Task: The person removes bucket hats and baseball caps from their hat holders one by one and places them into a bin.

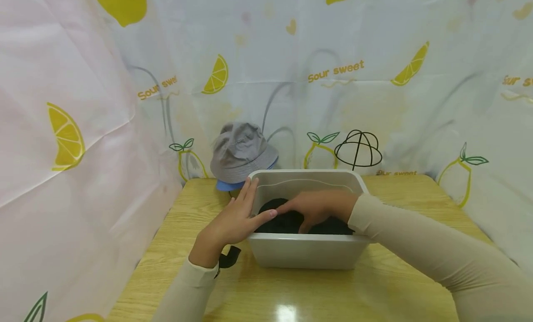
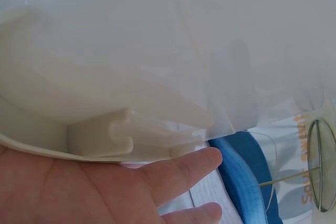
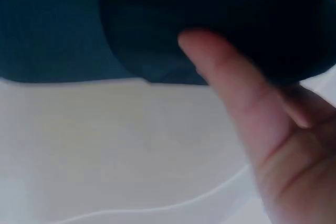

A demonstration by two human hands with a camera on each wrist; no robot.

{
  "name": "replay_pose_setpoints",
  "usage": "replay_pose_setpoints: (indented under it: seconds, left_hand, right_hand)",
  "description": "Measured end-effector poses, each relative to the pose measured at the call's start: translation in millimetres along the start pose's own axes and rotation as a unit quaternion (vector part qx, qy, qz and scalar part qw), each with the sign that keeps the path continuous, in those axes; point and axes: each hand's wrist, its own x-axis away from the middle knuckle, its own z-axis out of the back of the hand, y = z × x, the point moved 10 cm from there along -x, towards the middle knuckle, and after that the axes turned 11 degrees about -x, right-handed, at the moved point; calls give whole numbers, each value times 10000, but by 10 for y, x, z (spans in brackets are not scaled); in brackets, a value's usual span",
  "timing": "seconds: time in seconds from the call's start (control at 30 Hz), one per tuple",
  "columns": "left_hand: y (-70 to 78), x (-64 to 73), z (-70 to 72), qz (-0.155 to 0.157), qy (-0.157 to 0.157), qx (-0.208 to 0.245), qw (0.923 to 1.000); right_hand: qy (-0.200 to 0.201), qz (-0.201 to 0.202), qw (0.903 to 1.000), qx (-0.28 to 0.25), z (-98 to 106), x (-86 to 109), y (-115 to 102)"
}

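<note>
A light grey plastic bin (image 1: 308, 252) stands on the table, with dark rounded cloth items (image 1: 270, 222) inside. My left hand (image 1: 233, 220) lies along the bin's left rim, fingers straight and thumb reaching over the inside. The left wrist view shows the palm (image 2: 100, 192) against the rim's outer side. Inside the bin is my right hand (image 1: 318, 206), over the dark cloth, its index finger and thumb extended. In the right wrist view a straight digit (image 3: 231, 77) touches the dark cloth (image 3: 147, 30); the other fingers are mostly hidden.
A grey bucket hat (image 1: 241, 151) with a blue brim beneath it sits behind the bin's left corner. At the back right rises a black wire hat stand (image 1: 358, 148). The wooden table (image 1: 175, 266) is bordered by a lemon-print curtain (image 1: 266, 104).
</note>
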Motion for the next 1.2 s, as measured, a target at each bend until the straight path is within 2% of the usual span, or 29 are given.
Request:
replay_pose_setpoints:
  seconds: [0.27, 0.77, 0.93, 1.2]
  left_hand:
    - [0, -10, 1, 9, -12, 40, 10000]
    - [4, -7, 11, -4, -32, 45, 10000]
    - [-1, -11, 16, -4, -28, 42, 10000]
    - [-11, -17, -5, 14, -32, 68, 10000]
  right_hand:
    - [-35, 49, 9995, 310, -53, -55, -52]
    - [-73, 51, 9995, 302, -42, -48, -93]
    - [-54, 112, 9998, 170, -6, -38, -90]
    - [117, 52, 9998, -143, 129, 61, 40]
